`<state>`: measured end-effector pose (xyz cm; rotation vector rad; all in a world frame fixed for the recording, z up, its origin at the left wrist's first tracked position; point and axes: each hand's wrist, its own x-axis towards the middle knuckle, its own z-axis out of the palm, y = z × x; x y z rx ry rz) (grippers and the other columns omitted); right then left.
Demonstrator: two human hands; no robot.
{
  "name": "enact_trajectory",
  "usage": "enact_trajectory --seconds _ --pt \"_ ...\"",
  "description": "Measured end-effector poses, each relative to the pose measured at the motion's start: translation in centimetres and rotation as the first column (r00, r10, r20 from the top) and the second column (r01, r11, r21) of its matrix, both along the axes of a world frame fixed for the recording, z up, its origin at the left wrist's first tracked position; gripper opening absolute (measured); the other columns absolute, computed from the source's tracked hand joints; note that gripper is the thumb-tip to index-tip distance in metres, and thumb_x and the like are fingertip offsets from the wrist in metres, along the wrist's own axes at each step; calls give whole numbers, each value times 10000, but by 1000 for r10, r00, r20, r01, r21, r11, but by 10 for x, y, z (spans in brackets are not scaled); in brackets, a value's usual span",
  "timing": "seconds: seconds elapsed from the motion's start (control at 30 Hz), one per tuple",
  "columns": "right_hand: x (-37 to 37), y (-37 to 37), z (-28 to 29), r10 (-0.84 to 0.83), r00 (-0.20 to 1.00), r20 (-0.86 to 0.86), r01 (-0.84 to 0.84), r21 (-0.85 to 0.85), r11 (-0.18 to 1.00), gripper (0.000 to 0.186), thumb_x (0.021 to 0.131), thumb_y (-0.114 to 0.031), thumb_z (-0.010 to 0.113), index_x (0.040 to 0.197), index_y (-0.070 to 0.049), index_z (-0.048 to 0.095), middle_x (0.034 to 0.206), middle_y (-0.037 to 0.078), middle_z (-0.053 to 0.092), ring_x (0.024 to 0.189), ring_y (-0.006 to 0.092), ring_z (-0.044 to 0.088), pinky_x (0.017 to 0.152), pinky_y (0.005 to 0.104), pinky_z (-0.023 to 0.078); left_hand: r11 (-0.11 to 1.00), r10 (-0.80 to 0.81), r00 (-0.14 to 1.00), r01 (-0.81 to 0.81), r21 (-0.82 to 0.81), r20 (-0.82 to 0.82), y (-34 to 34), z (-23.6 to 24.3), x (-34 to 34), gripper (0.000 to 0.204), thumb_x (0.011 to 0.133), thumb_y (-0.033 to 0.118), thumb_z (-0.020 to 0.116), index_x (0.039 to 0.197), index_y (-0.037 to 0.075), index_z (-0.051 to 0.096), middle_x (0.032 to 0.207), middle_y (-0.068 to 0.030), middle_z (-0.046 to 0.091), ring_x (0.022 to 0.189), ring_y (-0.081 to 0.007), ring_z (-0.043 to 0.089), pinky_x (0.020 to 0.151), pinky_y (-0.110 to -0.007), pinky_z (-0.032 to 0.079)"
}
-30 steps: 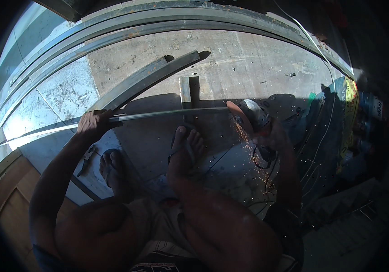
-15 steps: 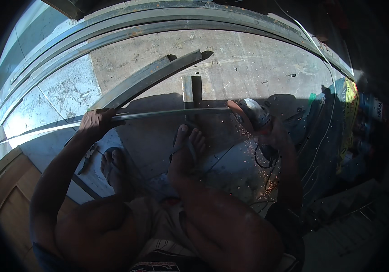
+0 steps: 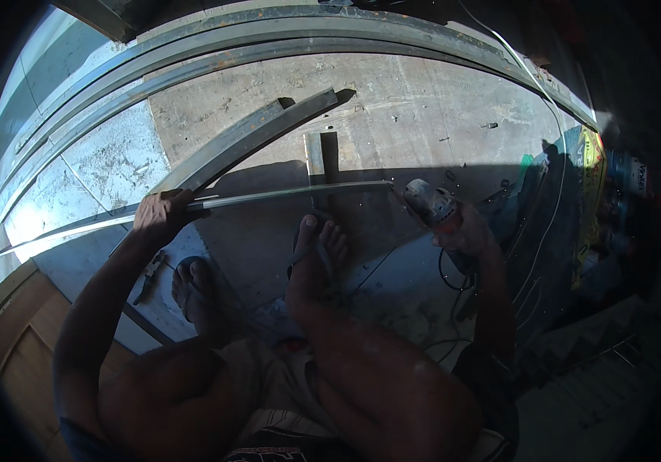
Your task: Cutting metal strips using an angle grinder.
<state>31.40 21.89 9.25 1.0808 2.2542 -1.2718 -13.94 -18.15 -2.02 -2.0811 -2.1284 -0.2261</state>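
My left hand (image 3: 162, 214) is closed around a long, thin metal bar (image 3: 284, 194), which runs across in front of my feet. The bar's right part rests over a short metal tube (image 3: 315, 158) lying on the floor. In my right hand (image 3: 467, 232) is an angle grinder (image 3: 431, 202), gripped by its body. Its disc shows nearly edge-on, close to the bar's right end; whether the two touch I cannot tell. A few bright specks hang around the grinder.
Two thick metal tubes (image 3: 261, 137) lie slantwise beyond my left hand, with several long bars (image 3: 307, 48) farther off. Pliers (image 3: 148, 277) lie beside my sandalled left foot (image 3: 190, 286). A pale cable (image 3: 558, 154) and a wooden panel (image 3: 38, 323) flank the space.
The dense stream of orange sparks has gone. The grinder has turned and shifted slightly, so its disc now shows narrower. My left hand stays on the bar.
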Motion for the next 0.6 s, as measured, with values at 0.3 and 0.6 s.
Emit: enact_trajectory --seconds 0.3,0.6 --pt "26 -14 2 -295 953 64 300 -305 904 709 606 -158 895 1246 -24 620 1010 61 700 935 150 644 881 335 515 767 457 775 -95 -635 437 42 52 10 489 841 541 762 1023 89 717 808 -131 708 725 -334 696 659 -444 538" --pt "26 -24 11 -350 931 -103 314 -266 911 636 566 -132 885 1149 -26 656 1003 51 706 922 155 642 863 337 518 935 241 950 -173 -309 199 14 8 17 455 858 323 754 1165 23 605 1032 -197 684 964 -390 672 846 -513 512"
